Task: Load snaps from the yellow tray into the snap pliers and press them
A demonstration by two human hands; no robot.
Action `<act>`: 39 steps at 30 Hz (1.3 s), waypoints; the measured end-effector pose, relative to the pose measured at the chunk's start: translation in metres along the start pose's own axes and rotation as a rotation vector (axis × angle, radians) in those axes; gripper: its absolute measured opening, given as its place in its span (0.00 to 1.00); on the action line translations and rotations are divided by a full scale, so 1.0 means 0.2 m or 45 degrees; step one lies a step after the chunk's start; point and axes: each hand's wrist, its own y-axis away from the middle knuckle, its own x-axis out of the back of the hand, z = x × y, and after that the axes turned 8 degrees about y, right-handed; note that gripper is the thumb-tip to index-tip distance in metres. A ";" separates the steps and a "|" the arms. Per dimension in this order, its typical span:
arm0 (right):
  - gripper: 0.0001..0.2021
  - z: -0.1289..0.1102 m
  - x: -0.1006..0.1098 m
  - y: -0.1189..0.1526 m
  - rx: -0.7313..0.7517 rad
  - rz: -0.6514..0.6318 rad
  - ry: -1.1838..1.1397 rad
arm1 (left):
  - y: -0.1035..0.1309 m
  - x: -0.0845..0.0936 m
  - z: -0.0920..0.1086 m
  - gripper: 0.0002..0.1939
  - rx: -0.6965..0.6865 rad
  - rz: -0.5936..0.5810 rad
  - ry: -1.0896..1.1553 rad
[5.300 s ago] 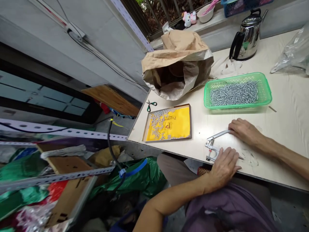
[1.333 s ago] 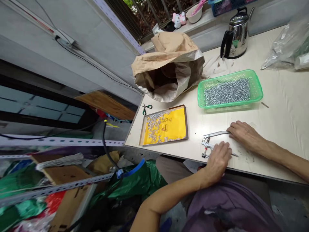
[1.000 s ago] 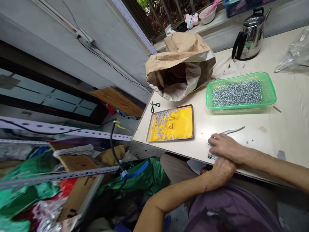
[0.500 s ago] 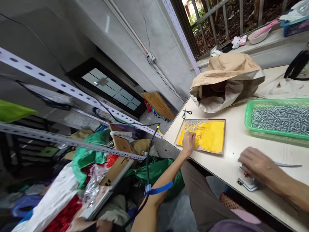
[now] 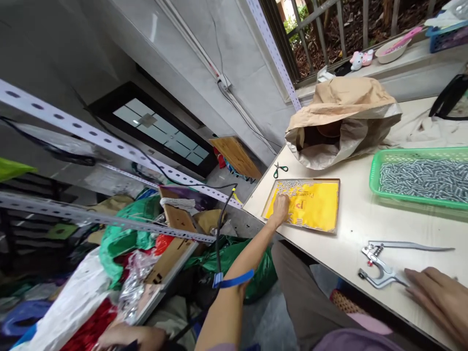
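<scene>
Yellow-lined tray (image 5: 321, 207) w/ metal pcs (image 5: 290, 185), L hand (image 5: 281, 208) inside, R hand (image 5: 438, 296) on pliers (image 5: 389, 277), grips unclear

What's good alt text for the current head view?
A person's left hand is at small metal pieces in a shallow yellow-lined tray, while the right hand is at the lower handle of a plier-like metal tool on a pale table. Also there: scissors, an open brown paper bag and a green basket of metal pieces.
</scene>
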 end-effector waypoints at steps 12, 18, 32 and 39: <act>0.11 -0.17 0.15 -0.01 0.003 -0.234 0.198 | 0.73 -0.28 0.58 0.10 0.073 -0.791 0.988; 0.11 -0.18 0.14 0.01 0.035 -0.291 0.284 | 0.72 -0.27 0.66 0.07 0.004 -0.792 0.757; 0.09 -0.10 0.17 -0.08 0.165 -0.343 0.319 | 0.79 -0.30 0.65 0.05 0.217 -1.059 0.799; 0.08 -0.10 0.18 -0.11 0.225 -0.402 0.334 | 0.82 -0.30 0.67 0.05 0.329 -1.086 0.816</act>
